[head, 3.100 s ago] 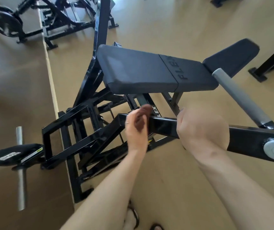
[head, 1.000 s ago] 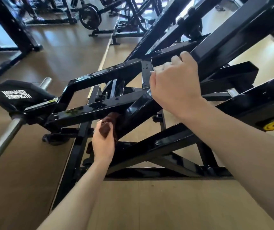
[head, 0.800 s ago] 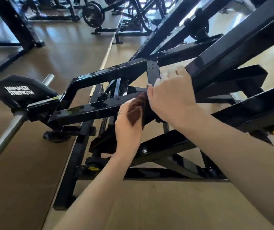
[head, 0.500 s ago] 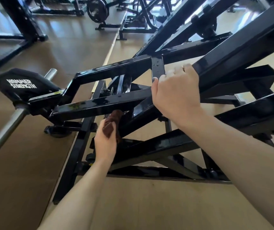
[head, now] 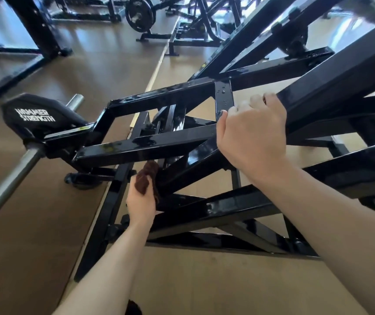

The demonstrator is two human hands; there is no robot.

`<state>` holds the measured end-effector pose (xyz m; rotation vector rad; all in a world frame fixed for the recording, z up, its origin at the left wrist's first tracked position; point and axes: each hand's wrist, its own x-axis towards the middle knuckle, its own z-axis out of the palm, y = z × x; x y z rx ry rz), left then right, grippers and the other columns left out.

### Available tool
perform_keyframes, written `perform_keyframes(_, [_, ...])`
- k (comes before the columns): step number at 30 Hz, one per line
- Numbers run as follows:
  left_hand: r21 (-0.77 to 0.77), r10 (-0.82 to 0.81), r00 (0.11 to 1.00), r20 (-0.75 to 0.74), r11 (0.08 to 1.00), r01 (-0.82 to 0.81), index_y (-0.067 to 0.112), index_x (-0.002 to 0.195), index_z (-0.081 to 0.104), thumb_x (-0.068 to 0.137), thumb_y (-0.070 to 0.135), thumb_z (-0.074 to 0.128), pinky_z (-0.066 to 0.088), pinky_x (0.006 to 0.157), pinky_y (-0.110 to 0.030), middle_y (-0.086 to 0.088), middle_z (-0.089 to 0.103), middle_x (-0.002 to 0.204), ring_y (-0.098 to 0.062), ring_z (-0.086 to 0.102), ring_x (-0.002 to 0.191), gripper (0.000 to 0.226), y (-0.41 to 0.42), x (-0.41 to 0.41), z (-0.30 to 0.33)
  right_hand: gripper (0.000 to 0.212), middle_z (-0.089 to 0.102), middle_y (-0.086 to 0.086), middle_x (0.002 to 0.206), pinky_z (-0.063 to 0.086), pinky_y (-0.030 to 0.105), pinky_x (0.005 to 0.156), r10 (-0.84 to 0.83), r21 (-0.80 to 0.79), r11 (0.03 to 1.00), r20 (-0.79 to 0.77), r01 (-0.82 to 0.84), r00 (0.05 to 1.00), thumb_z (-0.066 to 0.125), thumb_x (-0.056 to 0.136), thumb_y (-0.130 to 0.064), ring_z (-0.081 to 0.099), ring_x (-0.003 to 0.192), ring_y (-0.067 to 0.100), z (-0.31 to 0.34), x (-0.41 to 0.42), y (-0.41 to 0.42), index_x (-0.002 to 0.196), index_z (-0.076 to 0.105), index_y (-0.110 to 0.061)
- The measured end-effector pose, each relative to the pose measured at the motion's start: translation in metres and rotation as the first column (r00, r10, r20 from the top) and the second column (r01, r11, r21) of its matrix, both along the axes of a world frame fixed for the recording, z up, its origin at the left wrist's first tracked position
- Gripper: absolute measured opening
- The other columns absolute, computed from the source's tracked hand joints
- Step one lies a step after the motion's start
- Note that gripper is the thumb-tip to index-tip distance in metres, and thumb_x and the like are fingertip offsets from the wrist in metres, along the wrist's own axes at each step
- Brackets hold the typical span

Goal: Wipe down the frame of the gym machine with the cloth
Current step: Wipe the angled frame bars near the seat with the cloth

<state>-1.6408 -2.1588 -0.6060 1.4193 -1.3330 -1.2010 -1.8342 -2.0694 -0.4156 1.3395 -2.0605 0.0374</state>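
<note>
Brown gym flooring point(head: 45, 235) is stretching out under rows of black equipment. Far left, a steel bar point(head: 11, 176) is jutting from a padded plate point(head: 36, 119). Moving in, the left hand point(head: 140, 201) is closing its grip on the brown cloth point(head: 146, 177), pressing it against a low slanted beam of the machine frame point(head: 150, 144). Over to the right, the right hand point(head: 253, 137) is clamping onto an upper beam, steadying. Upper bars are gleaming wet, likely done; lower struts probably remain.
</note>
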Motion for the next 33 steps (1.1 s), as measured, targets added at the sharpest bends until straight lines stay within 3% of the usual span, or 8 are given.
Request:
perform_keyframes(3, [0.056,0.011,0.996,0.089,0.998,-0.016,0.034,0.114,0.058,0.106,0.039,0.052,0.047,0.063,-0.015,0.01,0.064,0.097,-0.014,0.064,0.088,0.012,-0.014,0.012,-0.015,0.053,0.057,0.012,0.073,0.039,0.047,0.092,-0.002,-0.048,0.999,-0.023,0.001,1.0,0.02,0.107,-0.026,0.042,0.077,0.03,-0.003,-0.001,-0.003,0.075,0.057,-0.006])
perform_keyframes(7, [0.137,-0.068,0.965,0.255,0.99,0.034,0.022,0.126,0.058,0.105,0.039,0.051,0.05,0.088,-0.039,-0.005,0.066,0.108,-0.033,0.064,0.106,0.028,-0.045,0.02,-0.027,0.051,0.05,0.011,0.066,0.039,0.046,0.088,-0.02,-0.113,0.994,-0.048,0.014,0.999,0.027,0.105,-0.023,0.039,0.07,0.029,-0.005,-0.002,-0.004,0.07,0.059,-0.005])
perform_keyframes(15, [0.265,-0.198,0.898,0.393,0.959,0.095,0.015,0.131,0.06,0.106,0.041,0.044,0.044,0.09,-0.04,-0.018,0.066,0.126,-0.041,0.062,0.115,0.039,-0.093,0.024,-0.042,0.055,0.062,0.015,0.068,0.042,0.046,0.09,-0.085,-0.111,0.991,-0.111,0.073,0.99,0.025,0.105,-0.025,0.052,0.072,0.034,-0.004,0.003,-0.002,0.071,0.062,-0.003])
perform_keyframes(19, [0.307,-0.153,0.944,0.293,0.95,0.059,0.018,0.127,0.061,0.106,0.04,0.047,0.039,0.087,-0.035,-0.015,0.066,0.122,-0.039,0.061,0.114,0.034,-0.093,0.03,-0.039,0.062,0.067,0.015,0.074,0.042,0.045,0.092,-0.143,-0.01,0.99,-0.117,0.143,0.983,0.019,0.105,-0.028,0.059,0.079,0.036,0.001,0.006,-0.001,0.079,0.068,-0.003])
perform_keyframes(23, [0.17,-0.203,0.954,0.222,0.971,0.167,0.038,0.099,0.058,0.105,0.035,0.052,0.044,0.082,-0.034,0.006,0.066,0.093,-0.029,0.066,0.1,0.009,-0.061,0.03,-0.022,0.059,0.066,0.014,0.071,0.041,0.043,0.089,-0.181,-0.017,0.983,-0.143,0.181,0.973,0.023,0.105,-0.027,0.059,0.076,0.035,0.0,0.007,-0.002,0.077,0.069,-0.003])
perform_keyframes(25, [0.105,-0.218,0.97,0.105,0.973,0.207,0.045,0.092,0.058,0.103,0.033,0.057,0.05,0.083,-0.036,0.013,0.067,0.09,-0.018,0.067,0.094,0.017,-0.038,0.023,-0.003,0.056,0.062,0.013,0.068,0.041,0.043,0.087,-0.192,-0.04,0.981,-0.158,0.188,0.968,0.025,0.105,-0.026,0.056,0.073,0.035,0.001,0.007,-0.002,0.074,0.066,-0.003])
perform_keyframes(28, [0.033,-0.216,0.975,-0.041,0.975,0.218,0.035,0.112,0.066,0.1,0.023,0.062,0.052,0.101,-0.042,0.01,0.069,0.105,-0.011,0.065,0.104,0.017,-0.013,0.012,0.021,0.057,0.059,0.012,0.068,0.041,0.044,0.085,-0.194,-0.032,0.981,-0.157,0.191,0.968,0.024,0.105,-0.027,0.054,0.072,0.034,0.0,0.009,-0.004,0.072,0.064,-0.004])
perform_keyframes(33, [-0.169,-0.373,0.9,-0.226,0.925,0.341,0.027,0.131,0.064,0.097,0.018,0.064,0.05,0.1,-0.062,0.001,0.065,0.124,-0.03,0.063,0.117,0.034,0.027,-0.01,0.064,0.057,0.061,0.011,0.069,0.041,0.042,0.088,-0.212,0.009,0.977,-0.136,0.215,0.968,0.021,0.105,-0.028,0.055,0.073,0.032,0.004,0.013,-0.003,0.072,0.063,-0.007])
